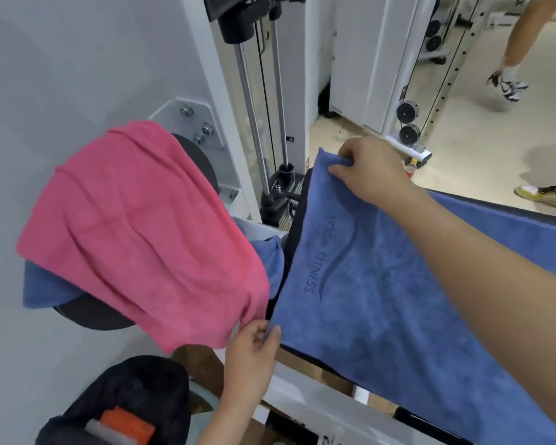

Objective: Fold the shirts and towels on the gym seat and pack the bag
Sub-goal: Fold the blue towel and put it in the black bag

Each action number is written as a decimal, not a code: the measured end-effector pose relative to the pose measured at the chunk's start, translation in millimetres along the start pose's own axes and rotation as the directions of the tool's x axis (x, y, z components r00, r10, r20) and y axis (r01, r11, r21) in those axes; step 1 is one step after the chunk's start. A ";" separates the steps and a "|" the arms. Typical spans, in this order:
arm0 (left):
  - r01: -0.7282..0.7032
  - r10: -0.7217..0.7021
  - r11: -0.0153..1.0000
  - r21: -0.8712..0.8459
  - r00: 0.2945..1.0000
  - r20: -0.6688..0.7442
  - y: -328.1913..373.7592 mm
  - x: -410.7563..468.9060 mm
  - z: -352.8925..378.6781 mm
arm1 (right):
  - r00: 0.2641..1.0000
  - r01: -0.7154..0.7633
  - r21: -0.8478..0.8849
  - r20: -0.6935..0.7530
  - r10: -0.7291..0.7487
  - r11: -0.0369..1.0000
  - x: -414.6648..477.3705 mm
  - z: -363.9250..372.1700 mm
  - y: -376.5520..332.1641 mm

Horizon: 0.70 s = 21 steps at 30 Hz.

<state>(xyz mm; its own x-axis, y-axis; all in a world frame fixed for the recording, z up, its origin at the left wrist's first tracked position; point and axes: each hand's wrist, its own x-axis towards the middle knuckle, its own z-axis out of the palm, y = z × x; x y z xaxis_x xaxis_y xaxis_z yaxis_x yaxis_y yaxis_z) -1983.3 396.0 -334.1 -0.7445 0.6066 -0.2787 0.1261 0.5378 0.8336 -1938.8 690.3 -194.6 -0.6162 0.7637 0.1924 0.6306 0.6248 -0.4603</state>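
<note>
Head view, only one cam. Right hand [369,168]: arm comes in from the right edge, stretched across the cloth to the far corner, knuckles up, fingers curled and pinching that corner of the blue towel [398,300]. Left hand [254,345]: comes up from the bottom edge, thumb and fingers pinching the near corner of the same towel, right beside the hem of the pink towel [142,232]. So both hands grip it, one corner each, along its left short edge. The blue towel lies spread flat on the seat pad [290,252], "YOGA FITNESS" print facing up, and runs off toward the right edge; only a dark strip of pad shows at its left side. The pink towel is draped over a round black pad [93,317] to the left, wrinkled, unfolded. A second blue cloth [45,290] sits under it, poking out at both ends; can't tell if it's a towel or a shirt. The bag [119,403] is black, on the floor lower left, mouth open, with an orange item [126,425] inside. Counts: 2 hands, 1 blue towel spread, 1 pink towel, 1 extra blue cloth, 1 bag. Background: 2 chrome rods [251,101], 2 black pulleys [407,112], 2 shoes [507,86] of other people, top right.
</note>
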 end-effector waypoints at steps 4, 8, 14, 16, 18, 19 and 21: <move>0.187 -0.207 0.944 -0.272 0.977 -0.044 -2.1 -4.6 3.8 | 1.000 0.000 -0.085 0.002 0.000 0.996 5.3 10.7 0.9; 0.331 -0.367 0.849 -0.412 0.930 -0.010 -0.2 -3.2 8.1 | 0.997 0.003 -0.222 -0.070 -0.019 0.975 2.9 27.3 -1.1; 0.182 -0.235 0.939 -0.291 0.959 -0.159 4.8 -7.9 10.7 | 0.969 0.075 -0.288 -0.204 -0.137 0.955 -6.8 42.6 -6.0; 0.136 -0.176 0.968 -0.213 0.967 -0.185 5.3 -15.8 11.7 | 0.959 0.106 -0.238 -0.232 -0.163 0.965 -13.3 34.0 -10.6; 0.102 -0.127 0.986 -0.132 0.972 -0.200 3.7 -22.4 12.4 | 0.973 0.119 -0.037 -0.194 -0.124 0.992 -32.0 20.7 -16.8; 0.089 -0.108 0.991 -0.099 0.973 -0.203 1.8 -23.3 12.3 | 0.986 0.096 0.085 -0.142 -0.084 0.992 -47.7 15.2 -19.7; 0.106 -0.118 0.992 -0.074 0.975 -0.188 -3.2 -20.9 11.9 | 0.999 -0.004 0.267 0.033 -0.005 0.964 -92.9 13.3 -24.7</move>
<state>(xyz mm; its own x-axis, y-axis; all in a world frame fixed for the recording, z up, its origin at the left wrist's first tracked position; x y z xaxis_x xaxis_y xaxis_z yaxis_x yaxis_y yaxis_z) -1960.4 388.6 -336.7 -0.8642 0.4178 -0.2803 -0.0021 0.5541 0.8325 -1903.4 601.8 -212.7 -0.6346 0.7547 0.1666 0.4841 0.5562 -0.6755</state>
